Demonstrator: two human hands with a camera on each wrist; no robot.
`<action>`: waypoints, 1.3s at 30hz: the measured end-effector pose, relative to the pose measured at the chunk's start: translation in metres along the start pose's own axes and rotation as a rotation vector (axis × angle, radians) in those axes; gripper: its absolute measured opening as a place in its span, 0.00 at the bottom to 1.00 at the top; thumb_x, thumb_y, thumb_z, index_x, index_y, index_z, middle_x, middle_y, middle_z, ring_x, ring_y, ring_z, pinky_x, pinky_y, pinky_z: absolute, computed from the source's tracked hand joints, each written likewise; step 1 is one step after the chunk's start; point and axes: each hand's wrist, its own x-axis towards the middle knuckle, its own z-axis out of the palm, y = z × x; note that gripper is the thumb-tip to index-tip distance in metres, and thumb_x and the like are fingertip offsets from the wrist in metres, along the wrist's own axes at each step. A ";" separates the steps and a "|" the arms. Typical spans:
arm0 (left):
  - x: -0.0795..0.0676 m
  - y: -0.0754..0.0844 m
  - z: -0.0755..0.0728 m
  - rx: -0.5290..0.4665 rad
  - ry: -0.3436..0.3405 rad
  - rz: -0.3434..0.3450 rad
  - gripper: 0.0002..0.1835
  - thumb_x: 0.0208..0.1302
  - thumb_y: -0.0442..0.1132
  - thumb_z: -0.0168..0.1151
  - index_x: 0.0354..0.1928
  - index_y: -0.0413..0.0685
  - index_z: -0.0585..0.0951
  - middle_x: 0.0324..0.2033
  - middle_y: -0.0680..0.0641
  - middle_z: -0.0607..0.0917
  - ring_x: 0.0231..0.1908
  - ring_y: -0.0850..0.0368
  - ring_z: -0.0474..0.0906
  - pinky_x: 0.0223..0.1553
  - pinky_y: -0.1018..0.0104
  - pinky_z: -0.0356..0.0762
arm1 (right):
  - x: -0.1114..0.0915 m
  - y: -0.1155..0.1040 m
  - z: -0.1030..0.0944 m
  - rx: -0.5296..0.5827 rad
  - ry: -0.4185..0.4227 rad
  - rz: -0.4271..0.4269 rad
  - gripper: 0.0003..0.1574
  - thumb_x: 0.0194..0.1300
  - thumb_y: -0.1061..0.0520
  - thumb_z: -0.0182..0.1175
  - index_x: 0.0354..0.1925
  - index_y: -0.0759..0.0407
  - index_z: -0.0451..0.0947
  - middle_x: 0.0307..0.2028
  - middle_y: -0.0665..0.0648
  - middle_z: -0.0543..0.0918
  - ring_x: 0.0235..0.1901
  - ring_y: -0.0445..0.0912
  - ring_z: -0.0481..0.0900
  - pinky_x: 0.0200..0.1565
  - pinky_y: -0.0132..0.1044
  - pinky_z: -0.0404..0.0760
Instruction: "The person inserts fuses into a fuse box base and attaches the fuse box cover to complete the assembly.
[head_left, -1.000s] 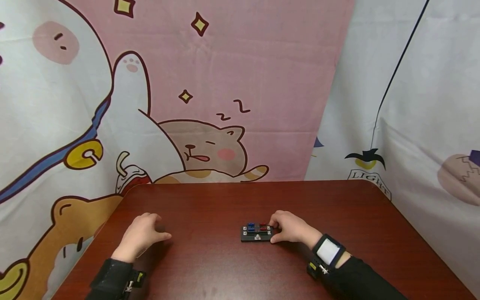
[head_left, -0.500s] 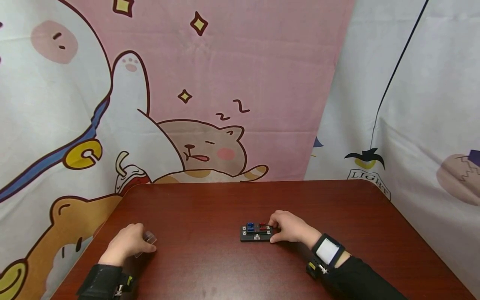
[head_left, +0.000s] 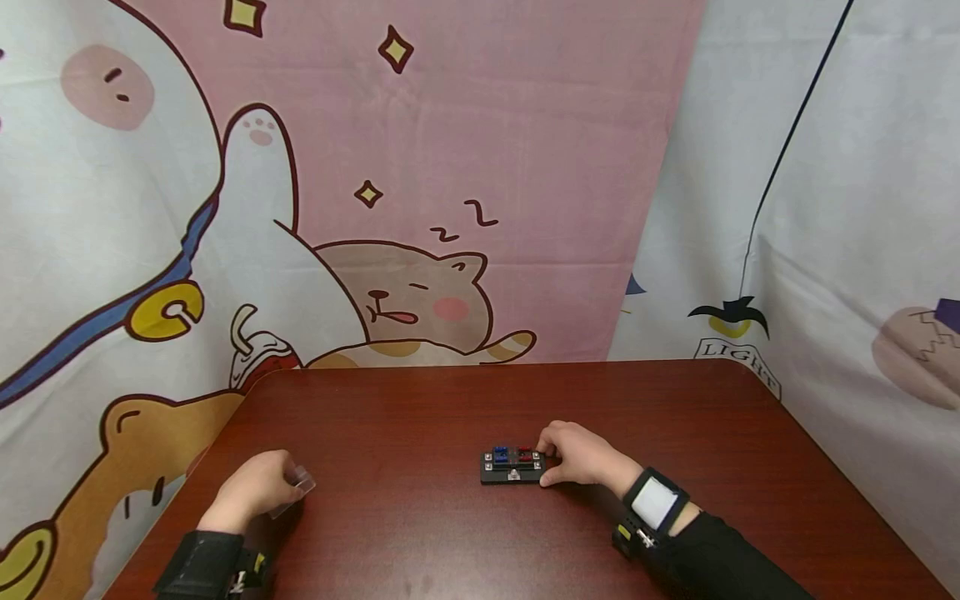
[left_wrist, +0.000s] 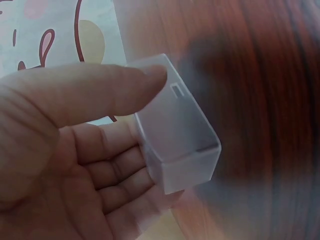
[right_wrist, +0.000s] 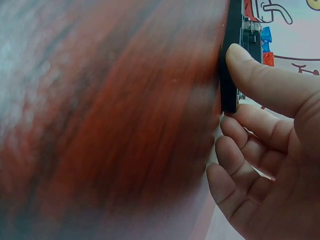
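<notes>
A black fuse block [head_left: 513, 475] lies on the table in the head view, right of centre. Blue fuses [head_left: 501, 454] stand at its left and red fuses [head_left: 526, 455] at its right. My right hand [head_left: 582, 454] grips the block's right end; in the right wrist view the thumb [right_wrist: 242, 60] presses along its black side. Farther left, my left hand [head_left: 251, 487] holds a clear plastic cover [left_wrist: 182, 125], shaped like a small box. The thumb lies over its broad face, while the other fingers curl behind it, partly hidden.
The dark red-brown table [head_left: 420, 533] has rounded far corners. Behind it hangs a cloth [head_left: 570, 167] printed with cartoon animals, and another pale cloth [head_left: 847, 208] hangs at the right. Each wrist wears a black strap [head_left: 201, 562] with a small device.
My left hand has moved left and slightly nearer, and the clear cover now shows past its fingertips, turned a little since half a second ago. My right hand stays on the fuse block.
</notes>
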 end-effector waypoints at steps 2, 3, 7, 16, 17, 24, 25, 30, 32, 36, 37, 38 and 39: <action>-0.001 0.002 0.000 -0.002 0.012 0.006 0.12 0.50 0.36 0.73 0.33 0.38 0.80 0.25 0.49 0.78 0.25 0.53 0.72 0.26 0.57 0.73 | 0.000 0.000 0.000 -0.004 0.003 -0.001 0.21 0.49 0.50 0.79 0.38 0.53 0.80 0.35 0.47 0.76 0.35 0.43 0.74 0.39 0.41 0.76; -0.001 0.003 0.000 0.000 0.020 0.013 0.12 0.50 0.36 0.73 0.33 0.39 0.80 0.25 0.49 0.78 0.25 0.53 0.72 0.26 0.57 0.73 | 0.000 0.000 0.000 -0.006 0.005 -0.002 0.21 0.49 0.50 0.79 0.38 0.53 0.80 0.35 0.47 0.76 0.36 0.43 0.74 0.39 0.41 0.76; 0.000 0.012 0.001 -0.003 0.046 0.035 0.10 0.50 0.37 0.73 0.31 0.41 0.80 0.24 0.50 0.78 0.24 0.55 0.72 0.26 0.58 0.73 | 0.000 0.000 0.000 -0.007 0.008 -0.009 0.21 0.49 0.50 0.79 0.38 0.53 0.80 0.35 0.48 0.76 0.36 0.44 0.74 0.39 0.41 0.76; 0.007 0.041 0.006 0.021 0.089 0.131 0.12 0.50 0.36 0.74 0.35 0.40 0.82 0.29 0.49 0.82 0.28 0.55 0.75 0.32 0.54 0.77 | 0.001 0.002 0.000 -0.013 0.009 -0.019 0.21 0.48 0.50 0.79 0.37 0.53 0.80 0.35 0.47 0.76 0.36 0.44 0.74 0.40 0.41 0.76; 0.009 0.045 0.007 0.016 0.090 0.139 0.12 0.50 0.36 0.74 0.36 0.40 0.82 0.29 0.49 0.82 0.29 0.55 0.76 0.34 0.53 0.77 | 0.001 0.001 0.000 -0.011 0.010 -0.022 0.21 0.48 0.50 0.79 0.37 0.53 0.80 0.35 0.47 0.76 0.36 0.44 0.75 0.40 0.41 0.76; 0.017 0.071 0.014 -0.006 0.113 0.190 0.12 0.51 0.35 0.75 0.37 0.39 0.83 0.30 0.48 0.82 0.29 0.53 0.76 0.35 0.51 0.79 | 0.000 0.000 -0.001 0.001 0.010 -0.020 0.21 0.49 0.50 0.79 0.37 0.53 0.80 0.34 0.47 0.76 0.36 0.44 0.75 0.39 0.41 0.76; 0.017 0.075 0.016 -0.006 0.117 0.197 0.12 0.51 0.35 0.75 0.37 0.39 0.83 0.30 0.48 0.82 0.30 0.53 0.76 0.35 0.51 0.79 | 0.000 -0.001 -0.001 0.000 0.008 -0.016 0.20 0.49 0.50 0.79 0.37 0.53 0.80 0.35 0.47 0.76 0.36 0.44 0.74 0.40 0.41 0.76; 0.021 0.094 0.022 0.003 0.128 0.235 0.13 0.51 0.36 0.76 0.37 0.40 0.84 0.31 0.48 0.82 0.32 0.53 0.77 0.38 0.50 0.79 | 0.001 -0.001 0.000 0.001 0.002 -0.006 0.20 0.49 0.51 0.79 0.37 0.53 0.80 0.34 0.47 0.76 0.36 0.44 0.74 0.40 0.41 0.76; 0.022 0.102 0.024 0.009 0.129 0.251 0.13 0.50 0.36 0.76 0.37 0.40 0.84 0.32 0.48 0.82 0.33 0.53 0.77 0.39 0.50 0.78 | 0.001 -0.001 0.000 0.000 0.000 -0.003 0.20 0.49 0.50 0.79 0.37 0.53 0.80 0.35 0.47 0.76 0.36 0.43 0.74 0.40 0.41 0.76; 0.025 0.117 0.029 0.017 0.130 0.279 0.12 0.50 0.36 0.76 0.37 0.42 0.84 0.32 0.49 0.82 0.33 0.54 0.77 0.39 0.51 0.78 | 0.001 -0.001 0.000 0.001 -0.005 0.008 0.20 0.49 0.50 0.79 0.37 0.52 0.80 0.35 0.47 0.76 0.36 0.43 0.74 0.40 0.42 0.76; 0.026 0.121 0.031 0.018 0.132 0.290 0.13 0.50 0.36 0.77 0.37 0.42 0.84 0.32 0.49 0.82 0.33 0.54 0.77 0.39 0.52 0.78 | 0.001 -0.001 0.000 0.002 -0.006 0.010 0.20 0.49 0.50 0.79 0.37 0.52 0.80 0.35 0.47 0.76 0.36 0.44 0.74 0.40 0.42 0.76; 0.027 0.124 0.033 0.018 0.136 0.300 0.12 0.50 0.36 0.77 0.37 0.42 0.84 0.32 0.49 0.82 0.33 0.54 0.78 0.40 0.52 0.78 | 0.001 0.000 0.000 0.003 -0.006 0.011 0.20 0.49 0.50 0.79 0.37 0.52 0.80 0.35 0.48 0.76 0.36 0.44 0.74 0.40 0.42 0.76; 0.028 0.128 0.035 0.018 0.139 0.311 0.12 0.50 0.36 0.77 0.36 0.42 0.84 0.32 0.49 0.82 0.33 0.54 0.78 0.40 0.52 0.78 | 0.001 -0.001 -0.001 0.005 -0.006 0.010 0.20 0.49 0.50 0.79 0.37 0.52 0.80 0.35 0.48 0.76 0.36 0.44 0.75 0.40 0.42 0.76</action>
